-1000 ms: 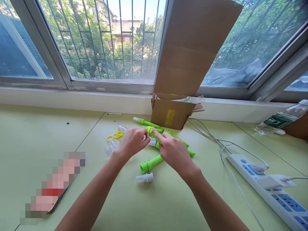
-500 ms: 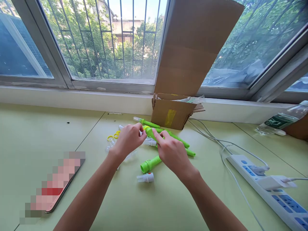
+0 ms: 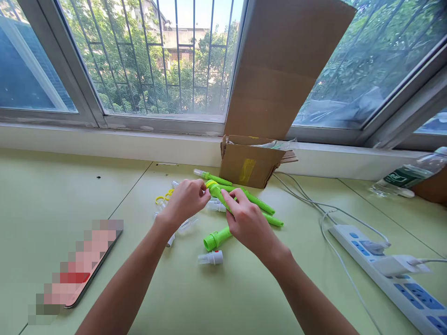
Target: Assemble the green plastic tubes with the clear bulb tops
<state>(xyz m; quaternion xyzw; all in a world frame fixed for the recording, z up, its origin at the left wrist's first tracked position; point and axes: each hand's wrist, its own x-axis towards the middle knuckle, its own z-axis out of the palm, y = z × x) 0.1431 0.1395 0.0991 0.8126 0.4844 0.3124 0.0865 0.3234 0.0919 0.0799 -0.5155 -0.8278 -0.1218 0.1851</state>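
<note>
Green tube (image 3: 217,191): held in right hand's (image 3: 250,217) curled fingers, ringed end toward left fingertips.
Yellow ring (image 3: 210,184): on that end, beside left hand's (image 3: 186,197) narrowed fingers; cannot tell their grip.
Nearby: white piece (image 3: 213,257) nearer the wearer than both hands' fingers; left hand partly hides loose rings (image 3: 169,195).
Change: ring end farther left than one second ago.

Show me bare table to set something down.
Bare tabletop shows between the forearms, this side of the nearest white piece, and between right forearm and pale cables. Crowded around left hand and right hand: green tubes, yellow rings.

two hands (image 3: 188,197), one bottle (image 3: 401,179), one power strip (image 3: 393,284)
</note>
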